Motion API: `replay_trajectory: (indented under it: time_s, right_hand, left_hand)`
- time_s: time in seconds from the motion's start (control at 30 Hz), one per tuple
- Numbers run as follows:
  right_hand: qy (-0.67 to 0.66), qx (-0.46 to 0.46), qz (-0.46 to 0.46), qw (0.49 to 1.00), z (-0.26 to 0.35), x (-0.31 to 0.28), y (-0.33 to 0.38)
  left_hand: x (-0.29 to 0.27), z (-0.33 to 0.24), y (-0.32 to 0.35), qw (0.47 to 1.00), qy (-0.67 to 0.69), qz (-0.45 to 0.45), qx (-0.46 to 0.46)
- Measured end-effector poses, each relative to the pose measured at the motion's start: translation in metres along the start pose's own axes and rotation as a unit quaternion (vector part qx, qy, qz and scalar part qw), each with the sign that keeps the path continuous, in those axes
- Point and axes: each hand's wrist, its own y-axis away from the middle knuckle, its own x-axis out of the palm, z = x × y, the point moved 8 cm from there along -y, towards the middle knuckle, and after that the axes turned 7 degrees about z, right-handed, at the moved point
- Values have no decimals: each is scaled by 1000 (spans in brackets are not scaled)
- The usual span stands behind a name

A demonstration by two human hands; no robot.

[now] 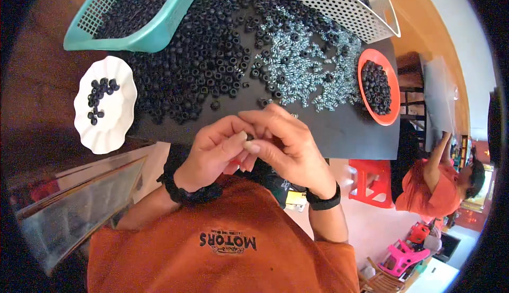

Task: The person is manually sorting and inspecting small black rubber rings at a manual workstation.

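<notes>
Your left hand (214,152) and right hand (283,142) meet fingertip to fingertip, together pinching a small black ring (249,136). It sits between your thumbs, just above the dark surface (344,134).

Black rubber rings (196,60) lay beside silver screws (305,68) — the baskets were teal (143,36) and white (344,7), the bowl (366,89) orange, the scalloped plate (114,129) white.

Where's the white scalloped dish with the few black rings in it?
In the head view, the white scalloped dish sits on the person's left, just below the teal basket and left of the big pile of black rings.
</notes>
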Motion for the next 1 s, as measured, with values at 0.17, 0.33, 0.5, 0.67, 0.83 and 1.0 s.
replay_trajectory:
  time_s: [0.17,0.33,0.5,0.67,0.83,1.0]
  right_hand:
    - [10,-24,42,999,3,-6,4]
    - [177,78,31,981,14,-61,-17]
    - [411,-3,69,909,18,-72,-86]
    - [490,-42,60,869,-13,-76,-153]
    - [491,-46,28,870,-46,-80,-191]
    - [492,-47,35,869,-67,-80,-202]
  left_hand:
    - [-5,1,8,998,-56,11,-18]
    - [-7,-7,0,997,-78,-7,-15]
    - [-5,-13,-12,992,-126,13,-19]
    - [-6,-13,-9,996,-88,19,-19]
    - [-9,-14,-9,995,-89,21,-33]
    - [-9,-18,-13,994,-90,48,-33]
